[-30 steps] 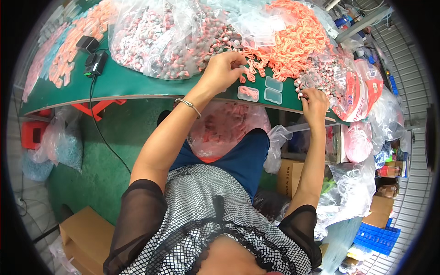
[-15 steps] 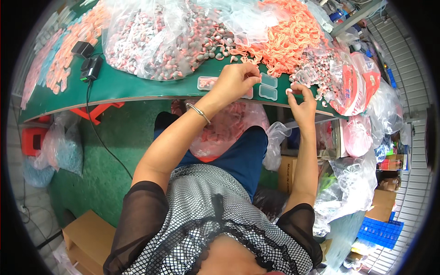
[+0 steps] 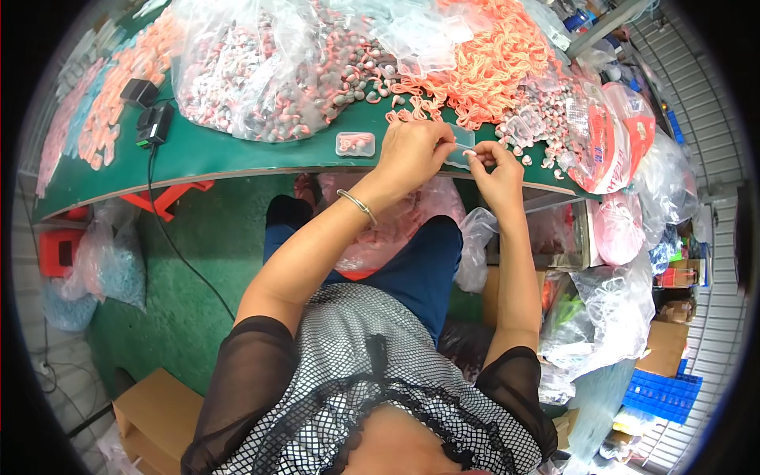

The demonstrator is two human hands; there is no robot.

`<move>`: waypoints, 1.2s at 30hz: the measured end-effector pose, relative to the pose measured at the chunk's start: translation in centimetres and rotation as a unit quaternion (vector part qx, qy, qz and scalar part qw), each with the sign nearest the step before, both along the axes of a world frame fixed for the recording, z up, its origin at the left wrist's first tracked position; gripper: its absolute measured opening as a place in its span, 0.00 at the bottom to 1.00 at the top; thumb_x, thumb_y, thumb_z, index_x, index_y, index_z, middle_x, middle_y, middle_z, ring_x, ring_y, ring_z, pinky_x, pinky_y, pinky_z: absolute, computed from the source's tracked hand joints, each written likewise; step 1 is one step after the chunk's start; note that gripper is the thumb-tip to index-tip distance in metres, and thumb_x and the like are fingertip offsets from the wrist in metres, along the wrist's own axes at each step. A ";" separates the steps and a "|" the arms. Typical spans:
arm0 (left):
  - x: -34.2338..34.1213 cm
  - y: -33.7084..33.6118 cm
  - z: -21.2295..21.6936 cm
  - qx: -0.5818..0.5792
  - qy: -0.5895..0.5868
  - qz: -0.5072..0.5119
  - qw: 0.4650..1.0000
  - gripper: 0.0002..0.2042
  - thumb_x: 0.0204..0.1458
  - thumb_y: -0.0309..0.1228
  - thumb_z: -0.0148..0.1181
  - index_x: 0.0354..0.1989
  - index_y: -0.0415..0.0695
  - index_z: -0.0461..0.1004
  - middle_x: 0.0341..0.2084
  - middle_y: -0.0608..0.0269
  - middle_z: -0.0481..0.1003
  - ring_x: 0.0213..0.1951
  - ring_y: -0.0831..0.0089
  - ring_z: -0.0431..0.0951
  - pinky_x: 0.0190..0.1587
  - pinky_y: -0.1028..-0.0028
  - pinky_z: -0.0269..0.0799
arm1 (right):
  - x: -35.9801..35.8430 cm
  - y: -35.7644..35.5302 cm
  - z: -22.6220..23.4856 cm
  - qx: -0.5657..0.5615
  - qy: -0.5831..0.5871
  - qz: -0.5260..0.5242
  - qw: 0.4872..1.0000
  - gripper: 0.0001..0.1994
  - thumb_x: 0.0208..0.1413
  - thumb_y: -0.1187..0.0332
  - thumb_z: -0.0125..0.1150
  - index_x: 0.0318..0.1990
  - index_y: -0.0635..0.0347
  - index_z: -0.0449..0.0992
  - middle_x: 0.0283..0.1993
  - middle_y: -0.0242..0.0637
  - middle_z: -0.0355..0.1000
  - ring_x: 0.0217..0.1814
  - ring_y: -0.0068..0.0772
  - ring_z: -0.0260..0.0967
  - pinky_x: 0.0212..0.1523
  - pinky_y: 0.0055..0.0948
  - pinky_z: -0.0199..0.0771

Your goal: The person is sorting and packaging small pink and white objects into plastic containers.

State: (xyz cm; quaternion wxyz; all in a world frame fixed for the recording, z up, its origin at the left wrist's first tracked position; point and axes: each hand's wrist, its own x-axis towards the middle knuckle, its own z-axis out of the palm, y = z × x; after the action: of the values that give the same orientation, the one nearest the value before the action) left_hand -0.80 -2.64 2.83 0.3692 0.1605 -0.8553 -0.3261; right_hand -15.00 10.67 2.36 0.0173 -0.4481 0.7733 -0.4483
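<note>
Between pinching hands (image 3: 455,154), clear case (image 3: 461,148)

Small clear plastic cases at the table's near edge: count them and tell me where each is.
2 can be told. One clear case lies on the green table, left of the hands; another is held between the left hand and right hand. Others may be hidden.

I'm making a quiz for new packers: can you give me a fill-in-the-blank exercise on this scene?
1. Both hands meet over a small clear ____ at the table's near edge.
2. The table top is ____ in colour.
3. The left hand has a ____ on its wrist.
4. Beside the right hand lies a heap of ____ strings.

Missing words: case; green; bracelet; orange
</note>
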 end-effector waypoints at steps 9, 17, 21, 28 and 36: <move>0.3 0.2 -0.2 -0.001 0.022 0.018 1.000 0.05 0.47 0.30 0.66 0.29 0.43 0.79 0.19 0.57 0.77 0.22 0.62 0.79 0.28 0.66 0.72 | 0.7 -0.8 0.7 0.111 0.265 -0.024 0.958 0.04 0.45 0.65 0.67 0.29 0.51 0.78 0.29 0.27 0.71 0.37 0.33 0.70 0.48 0.41 0.56; -0.2 0.7 0.2 0.141 0.010 -0.015 0.990 0.06 0.48 0.30 0.65 0.31 0.42 0.80 0.21 0.54 0.78 0.25 0.62 0.80 0.29 0.66 0.72 | 1.5 -1.1 1.9 -0.036 -0.061 0.149 0.986 0.14 0.49 0.76 0.67 0.45 0.61 0.76 0.37 0.33 0.74 0.38 0.24 0.70 0.42 0.26 0.71; -0.1 -0.1 0.2 0.248 0.003 -0.084 0.965 0.07 0.49 0.30 0.64 0.33 0.42 0.80 0.25 0.53 0.79 0.25 0.63 0.80 0.29 0.67 0.73 | 0.9 -1.0 1.1 -0.065 -0.180 0.156 0.969 0.11 0.53 0.80 0.63 0.44 0.64 0.75 0.38 0.30 0.73 0.38 0.17 0.69 0.42 0.21 0.72; 2.0 -6.9 0.5 -0.189 -0.107 0.205 0.954 0.08 0.46 0.26 0.59 0.36 0.46 0.78 0.31 0.55 0.76 0.37 0.57 0.78 0.37 0.60 0.75 | -2.6 0.4 -0.4 -0.048 -0.063 0.050 0.996 0.10 0.51 0.79 0.62 0.42 0.63 0.78 0.39 0.31 0.74 0.30 0.16 0.66 0.35 0.20 0.70; 2.4 -8.0 0.0 -0.205 -0.230 0.172 0.936 0.05 0.48 0.28 0.57 0.32 0.44 0.77 0.28 0.53 0.77 0.33 0.55 0.80 0.34 0.59 0.75 | -4.0 1.5 -1.2 0.046 0.033 -0.028 0.998 0.09 0.50 0.77 0.63 0.41 0.60 0.79 0.37 0.34 0.74 0.27 0.21 0.65 0.32 0.22 0.68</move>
State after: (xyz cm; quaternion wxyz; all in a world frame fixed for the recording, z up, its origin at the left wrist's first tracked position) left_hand 1.61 -10.61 2.85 0.2376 0.2967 -0.9245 -0.0292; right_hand -18.96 12.20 1.16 -0.0006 -0.4395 0.8056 -0.3973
